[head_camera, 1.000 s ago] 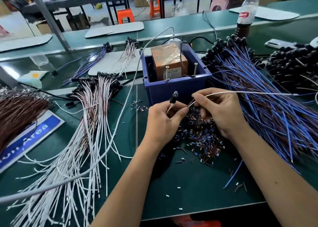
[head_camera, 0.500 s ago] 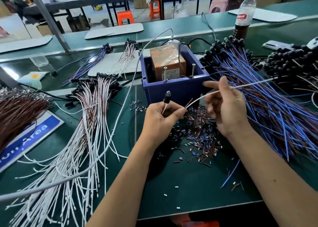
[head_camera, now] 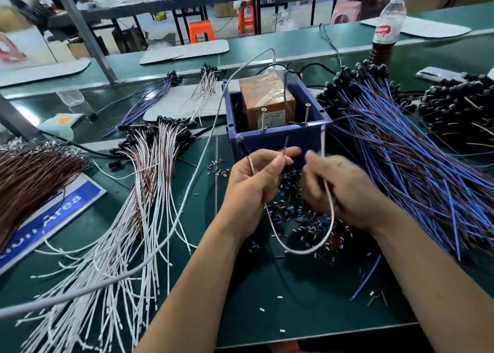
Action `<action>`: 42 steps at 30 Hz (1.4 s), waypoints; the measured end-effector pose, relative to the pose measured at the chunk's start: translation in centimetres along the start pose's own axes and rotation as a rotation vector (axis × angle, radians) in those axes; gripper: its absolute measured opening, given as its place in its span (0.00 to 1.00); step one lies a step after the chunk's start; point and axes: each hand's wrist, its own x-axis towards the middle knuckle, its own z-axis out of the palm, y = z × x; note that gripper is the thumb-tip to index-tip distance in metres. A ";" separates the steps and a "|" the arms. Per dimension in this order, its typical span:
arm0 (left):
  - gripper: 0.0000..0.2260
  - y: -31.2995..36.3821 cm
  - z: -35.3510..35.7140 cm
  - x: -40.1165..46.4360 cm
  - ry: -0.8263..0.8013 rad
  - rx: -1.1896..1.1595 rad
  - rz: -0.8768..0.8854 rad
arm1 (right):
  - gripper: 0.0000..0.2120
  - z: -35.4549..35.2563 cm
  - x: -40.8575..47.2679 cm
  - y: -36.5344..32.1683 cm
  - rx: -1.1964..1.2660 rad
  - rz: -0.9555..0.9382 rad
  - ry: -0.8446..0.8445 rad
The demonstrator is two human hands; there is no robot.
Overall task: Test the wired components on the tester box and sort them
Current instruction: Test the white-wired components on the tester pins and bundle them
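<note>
A blue tester box [head_camera: 278,138] stands mid-table with an orange block inside and two upright screws, the left screw [head_camera: 263,118] and the right screw [head_camera: 306,113], at its front rim. My left hand [head_camera: 254,184] pinches a brown wire end that points up just below the box front. My right hand [head_camera: 339,189], blurred, grips the white wire end beside it. The wired component [head_camera: 299,248] hangs between both hands as a white loop. Its black head is hidden.
A white-and-brown wire pile [head_camera: 128,205] lies left, a blue-wire pile [head_camera: 417,165] right, black-headed parts [head_camera: 459,112] far right. Cut insulation bits [head_camera: 307,213] litter the mat under my hands. A bottle [head_camera: 385,31] and a phone [head_camera: 438,75] sit at the back right.
Both hands rose toward the box front. The wire, stretched out to the right before, now sags in a loop between them, with its two ends pointing up. The black head is out of sight.
</note>
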 end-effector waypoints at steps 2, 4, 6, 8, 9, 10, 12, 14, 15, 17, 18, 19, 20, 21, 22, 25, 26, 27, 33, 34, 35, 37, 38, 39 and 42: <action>0.09 0.1 0.1 -0.2 -0.053 -0.020 -0.015 | 0.30 0.8 -0.1 0.4 -0.181 0.046 -0.054; 0.09 0.3 -0.1 -0.2 -0.083 -0.015 -0.024 | 0.29 1.0 -0.3 0.3 -0.205 0.082 -0.083; 0.09 0.4 -0.2 -0.2 -0.113 0.013 -0.044 | 0.29 1.2 -0.3 0.2 -0.220 0.122 -0.108; 0.09 0.4 -0.1 -0.3 -0.116 0.057 -0.066 | 0.29 1.4 -0.4 0.2 -0.243 0.150 -0.114; 0.09 0.3 -0.1 -0.3 -0.103 0.068 -0.073 | 0.29 1.4 -0.5 0.2 -0.248 0.155 -0.118; 0.09 0.1 -0.1 -0.2 -0.083 0.063 -0.081 | 0.29 1.5 -0.5 0.1 -0.242 0.149 -0.120; 0.09 0.1 -0.3 0.1 -0.038 0.013 -0.108 | 0.29 1.5 -0.5 -0.1 -0.176 0.100 -0.088; 0.10 0.1 -0.5 0.3 -0.026 -0.072 -0.142 | 0.28 1.2 -0.2 -0.1 -0.067 0.034 0.058; 0.10 0.0 -0.6 0.3 -0.033 -0.115 -0.161 | 0.26 0.9 0.0 -0.1 -0.024 0.001 0.150; 0.11 0.0 -0.5 0.3 -0.057 -0.157 -0.206 | 0.19 0.7 0.3 0.0 0.004 -0.063 0.257; 0.11 -0.1 -0.4 0.3 -0.064 -0.157 -0.232 | 0.16 0.8 0.4 0.0 0.000 -0.088 0.265; 0.10 -0.1 -0.3 0.3 -0.067 -0.150 -0.256 | 0.13 1.0 0.4 0.1 -0.008 -0.108 0.262; 0.10 -0.1 -0.1 0.3 -0.067 -0.143 -0.274 | 0.10 1.1 0.4 0.2 -0.018 -0.123 0.256; 0.09 -0.1 0.1 0.3 -0.068 -0.134 -0.287 | 0.08 1.3 0.4 0.3 -0.027 -0.137 0.254; 0.09 -0.1 0.2 0.2 -0.071 -0.125 -0.294 | 0.06 1.4 0.4 0.3 -0.032 -0.150 0.255; 0.10 0.0 0.4 0.2 -0.061 -0.085 -0.292 | 0.07 1.0 0.3 0.1 -0.045 -0.165 0.283; 0.10 0.0 0.3 0.2 -0.047 -0.057 -0.285 | 0.07 1.0 0.3 0.0 -0.064 -0.169 0.313; 0.10 -0.1 0.3 0.3 -0.036 -0.022 -0.282 | 0.06 0.9 0.2 0.0 -0.084 -0.178 0.350; 0.11 -0.1 0.6 0.1 -0.042 0.044 -0.255 | 0.06 0.5 0.0 -0.6 0.003 -0.231 0.513; 0.11 0.1 0.6 0.1 -0.042 0.024 -0.248 | 0.06 0.5 0.0 -0.6 0.027 -0.233 0.513; 0.10 0.2 0.7 0.1 -0.051 0.011 -0.243 | 0.06 0.7 0.0 -0.5 0.045 -0.238 0.507; 0.10 0.4 0.8 0.0 -0.080 -0.004 -0.247 | 0.06 0.9 0.2 -0.4 0.082 -0.243 0.503; 0.10 0.5 0.7 -0.1 -0.097 -0.019 -0.255 | 0.06 0.9 0.3 -0.4 0.128 -0.241 0.516; 0.12 0.6 0.7 -0.2 -0.120 -0.040 -0.261 | 0.07 0.7 0.4 -0.6 0.202 -0.236 0.543; 0.11 0.6 0.3 -0.4 -0.173 -0.092 -0.266 | 0.09 -0.4 0.2 -1.2 0.387 -0.235 0.619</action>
